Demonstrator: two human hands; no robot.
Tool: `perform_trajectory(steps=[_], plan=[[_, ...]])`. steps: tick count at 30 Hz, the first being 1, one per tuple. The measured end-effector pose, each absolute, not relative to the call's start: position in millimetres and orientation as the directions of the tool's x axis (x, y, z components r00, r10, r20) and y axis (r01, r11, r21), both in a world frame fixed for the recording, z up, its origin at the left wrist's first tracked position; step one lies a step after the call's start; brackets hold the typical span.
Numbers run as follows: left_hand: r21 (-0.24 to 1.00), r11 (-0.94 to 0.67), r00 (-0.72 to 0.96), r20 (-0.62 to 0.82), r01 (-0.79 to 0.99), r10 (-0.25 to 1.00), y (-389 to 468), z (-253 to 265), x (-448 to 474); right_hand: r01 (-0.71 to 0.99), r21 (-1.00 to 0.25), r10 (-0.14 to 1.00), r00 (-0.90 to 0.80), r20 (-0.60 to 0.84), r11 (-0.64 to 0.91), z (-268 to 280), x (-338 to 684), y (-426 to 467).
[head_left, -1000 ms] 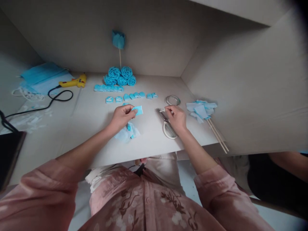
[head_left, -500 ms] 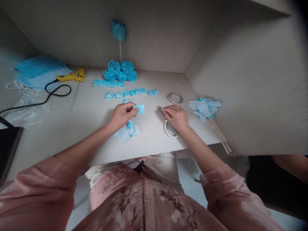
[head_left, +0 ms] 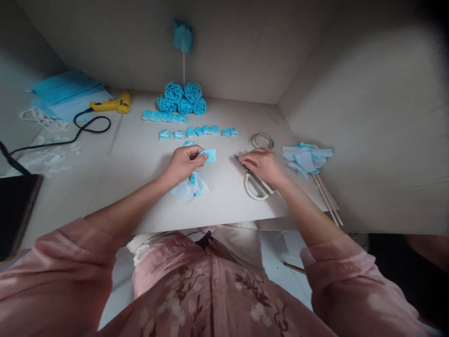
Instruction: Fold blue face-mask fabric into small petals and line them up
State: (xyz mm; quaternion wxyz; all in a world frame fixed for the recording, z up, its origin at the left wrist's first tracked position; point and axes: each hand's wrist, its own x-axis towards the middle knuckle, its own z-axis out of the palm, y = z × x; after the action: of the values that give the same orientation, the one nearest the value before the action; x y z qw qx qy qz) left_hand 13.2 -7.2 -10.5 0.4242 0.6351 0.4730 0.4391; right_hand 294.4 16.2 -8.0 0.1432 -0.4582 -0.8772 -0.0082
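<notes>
Head view: the left hand (head_left: 186, 164), at frame centre, is closed in a pinch, thumb and fingertips holding a small blue piece (head_left: 211, 155) by its left end. The piece's free end points right, towards the scissors (head_left: 246, 185). The right hand (head_left: 264, 164), right of centre, lies over the scissors with fingers drawn together at the blades; whether it grips them or merely touches cannot be told. Pale blue scraps (head_left: 191, 188) lie just below the left hand. Blue rosettes (head_left: 185, 106) are stacked at upper centre; a yellow glue gun (head_left: 112, 105) lies upper left.
</notes>
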Motion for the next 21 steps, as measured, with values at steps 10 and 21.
perform_trajectory(steps=[10,21], plan=[[0.951,-0.208,0.168,0.172,0.229,0.971,-8,-10,13,0.862,-0.014,0.851,-0.497,0.169,0.507,6,282,19],[0.941,-0.226,0.171,0.186,0.254,0.968,-7,-9,13,0.885,-0.049,0.882,-0.453,0.130,0.462,11,275,24]])
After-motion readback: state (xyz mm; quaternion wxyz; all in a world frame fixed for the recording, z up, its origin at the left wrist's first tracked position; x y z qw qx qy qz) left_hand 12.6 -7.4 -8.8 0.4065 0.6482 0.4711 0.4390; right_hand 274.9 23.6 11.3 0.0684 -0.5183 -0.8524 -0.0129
